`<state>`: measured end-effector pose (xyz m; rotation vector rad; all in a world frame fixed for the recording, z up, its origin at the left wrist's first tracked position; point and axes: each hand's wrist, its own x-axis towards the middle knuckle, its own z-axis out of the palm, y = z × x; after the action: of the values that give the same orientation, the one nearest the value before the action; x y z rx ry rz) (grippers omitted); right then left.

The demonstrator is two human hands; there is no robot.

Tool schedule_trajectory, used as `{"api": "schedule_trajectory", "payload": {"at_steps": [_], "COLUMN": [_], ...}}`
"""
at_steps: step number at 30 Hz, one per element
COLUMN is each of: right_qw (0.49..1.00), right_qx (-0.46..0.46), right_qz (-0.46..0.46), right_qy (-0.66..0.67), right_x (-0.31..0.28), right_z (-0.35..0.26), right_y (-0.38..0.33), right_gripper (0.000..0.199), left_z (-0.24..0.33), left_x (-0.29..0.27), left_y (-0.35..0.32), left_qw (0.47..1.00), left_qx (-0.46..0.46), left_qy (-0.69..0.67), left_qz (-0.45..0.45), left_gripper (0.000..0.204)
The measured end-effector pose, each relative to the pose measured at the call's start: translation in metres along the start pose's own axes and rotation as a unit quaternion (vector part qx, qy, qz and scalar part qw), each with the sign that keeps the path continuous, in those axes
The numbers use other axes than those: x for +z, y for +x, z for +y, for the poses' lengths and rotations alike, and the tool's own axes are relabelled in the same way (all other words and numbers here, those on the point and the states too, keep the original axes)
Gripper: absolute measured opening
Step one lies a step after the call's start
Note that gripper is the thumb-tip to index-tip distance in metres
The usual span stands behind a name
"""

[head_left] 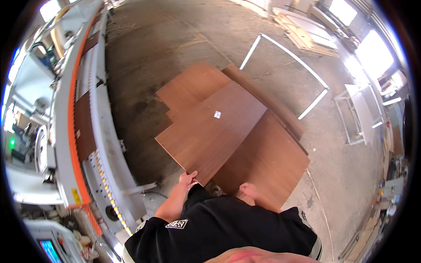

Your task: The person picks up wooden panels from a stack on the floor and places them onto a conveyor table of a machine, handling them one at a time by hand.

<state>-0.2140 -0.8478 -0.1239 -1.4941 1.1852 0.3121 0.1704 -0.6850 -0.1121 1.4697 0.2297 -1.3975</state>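
My left hand (187, 179) grips the near edge of a brown wood-grain board (206, 131), thumb on top. That board lies tilted across the top of a stack and carries a small white label (217, 115) near its middle. To the right, my right hand (248, 190) is close to my body above another brown board (267, 162). It looks smeared by motion, and its fingers cannot be made out. More brown panels (197, 83) stick out from beneath the top board at the far left and far right.
Along the left runs a long grey machine with an orange rail (75, 127), with brown panels (84, 125) on its track. A lit screen (48, 250) is at lower left. White tape (294, 53) marks the concrete floor. Light boards (305, 33) are stacked far right, near a metal-framed table (360, 114).
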Motion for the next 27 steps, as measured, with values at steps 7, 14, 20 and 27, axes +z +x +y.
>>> {"api": "schedule_trajectory", "payload": {"at_steps": [7, 14, 20, 27], "right_qw": [0.974, 0.905, 0.919, 0.939], "right_qx": [0.066, 0.235, 0.227, 0.149], "right_qz": [0.02, -0.021, 0.003, -0.028], "right_qy": [0.218, 0.353, 0.322, 0.31], "right_x": [-0.024, 0.036, 0.095, 0.126], "right_z": [-0.032, -0.013, 0.028, 0.023], "right_y": [0.071, 0.068, 0.051, 0.023], "right_gripper": [0.038, 0.053, 0.052, 0.05], "left_z": [-0.084, -0.199, -0.254, -0.336], "left_x": [-0.048, -0.081, -0.085, -0.107], "left_y": [-0.185, -0.343, -0.37, -0.398], "left_qw": [0.995, 0.931, 0.807, 0.744], "left_qx": [0.019, 0.095, 0.136, 0.128], "left_qy": [-0.01, -0.168, -0.145, -0.151], "left_qz": [0.094, 0.311, 0.557, 0.638], "left_gripper": [0.031, 0.019, 0.039, 0.047]}}
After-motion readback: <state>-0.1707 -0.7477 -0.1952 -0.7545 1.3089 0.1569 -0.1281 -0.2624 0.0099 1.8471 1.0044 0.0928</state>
